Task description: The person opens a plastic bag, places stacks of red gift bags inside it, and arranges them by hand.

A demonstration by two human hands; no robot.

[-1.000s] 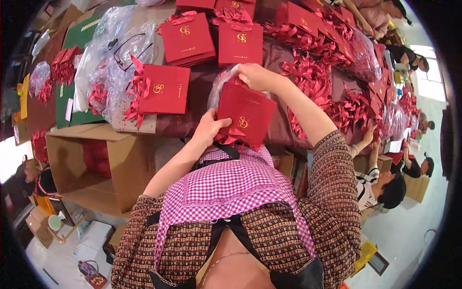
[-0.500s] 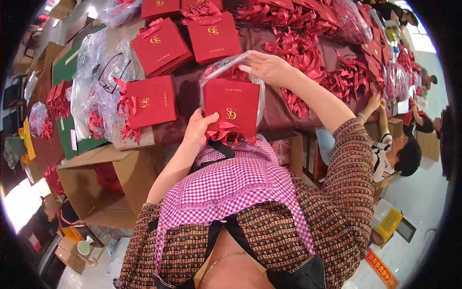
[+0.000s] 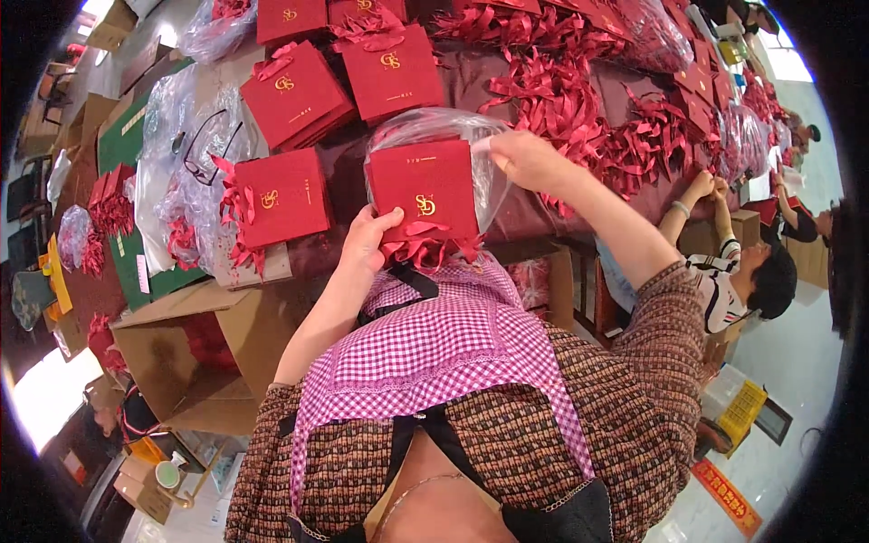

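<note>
Red bags (image 3: 421, 178): left edge between left fingers (image 3: 390, 218)

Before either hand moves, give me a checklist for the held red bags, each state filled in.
1. Left hand holding the stack of red bags, thumb on front: ok.
2. Right hand at the right side of the clear plastic: ok.
3. Right hand's grip on the plastic firm: cannot tell.
4. Ribbons lying flat: not ok, bunched at the stack's lower edge.
5. Stack fully inside the plastic: cannot tell.
</note>
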